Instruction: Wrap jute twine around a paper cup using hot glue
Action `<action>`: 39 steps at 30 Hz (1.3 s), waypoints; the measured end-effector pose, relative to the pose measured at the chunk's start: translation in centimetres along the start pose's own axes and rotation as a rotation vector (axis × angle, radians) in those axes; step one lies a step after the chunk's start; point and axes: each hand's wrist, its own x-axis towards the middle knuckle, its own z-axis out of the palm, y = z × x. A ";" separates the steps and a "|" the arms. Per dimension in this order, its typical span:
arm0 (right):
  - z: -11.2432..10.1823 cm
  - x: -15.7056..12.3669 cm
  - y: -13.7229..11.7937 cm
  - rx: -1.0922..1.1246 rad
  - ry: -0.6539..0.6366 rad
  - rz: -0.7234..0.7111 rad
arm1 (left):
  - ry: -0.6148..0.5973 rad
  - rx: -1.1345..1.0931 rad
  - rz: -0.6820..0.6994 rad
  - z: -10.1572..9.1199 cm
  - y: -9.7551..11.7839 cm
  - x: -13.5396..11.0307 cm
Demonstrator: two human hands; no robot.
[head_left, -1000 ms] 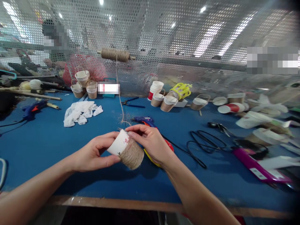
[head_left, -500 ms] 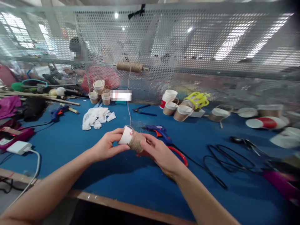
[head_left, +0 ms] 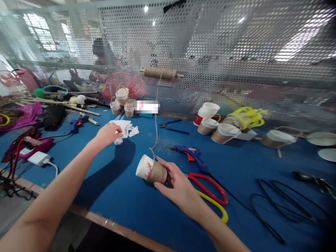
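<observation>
A white paper cup (head_left: 145, 167) with a pink floral print lies tilted above the blue table, its lower part wound in brown twine (head_left: 158, 172). My right hand (head_left: 174, 183) is closed around its twine-wrapped base, thumb in front and fingers behind. A strand of twine (head_left: 156, 129) runs from the cup up to a twine roll (head_left: 160, 73) on the mesh. My left hand (head_left: 109, 134) is away from the cup, over crumpled white cloth (head_left: 126, 126); its fingers are loosely bent and apart, with nothing seen in them.
A blue glue gun (head_left: 190, 151) and red-and-yellow-handled scissors (head_left: 223, 199) lie beside my right hand. Pliers (head_left: 174, 127) lie further back. Small twine-wrapped buckets (head_left: 123, 98) stand at the mesh, others at right. Black cable (head_left: 273, 196) coils at right. A person (head_left: 101, 56) sits beyond the mesh.
My left hand has let go of the cup and moved left and up to the white cloth. My right hand still holds the cup. The view has shifted left.
</observation>
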 end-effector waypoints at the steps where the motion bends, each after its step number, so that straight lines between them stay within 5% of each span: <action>1: -0.1 0.1 0.0 -0.026 -0.008 -0.003 | -0.019 0.009 -0.006 0.6 0.0 -0.1; 5: -0.5 0.2 -0.4 -0.088 0.012 0.005 | -0.018 0.025 -0.062 1.4 -0.1 -0.3; 10: -0.7 0.1 -1.1 -0.032 0.049 0.018 | 0.148 -0.036 -0.072 -2.7 -1.2 0.1; 13: -0.8 0.2 -1.0 -0.011 0.061 0.027 | 0.137 -0.113 -0.037 -3.8 -1.3 0.1; 23: -0.9 0.4 -0.6 0.178 0.053 0.100 | 0.027 -0.360 0.060 -3.6 0.8 -1.5; 35: -1.1 0.4 -0.5 0.031 0.111 0.085 | -0.044 0.076 -0.219 0.4 -2.9 -0.8; 39: -1.0 0.4 -0.4 0.004 0.120 0.044 | 0.074 0.161 -0.252 -0.2 -2.4 -1.4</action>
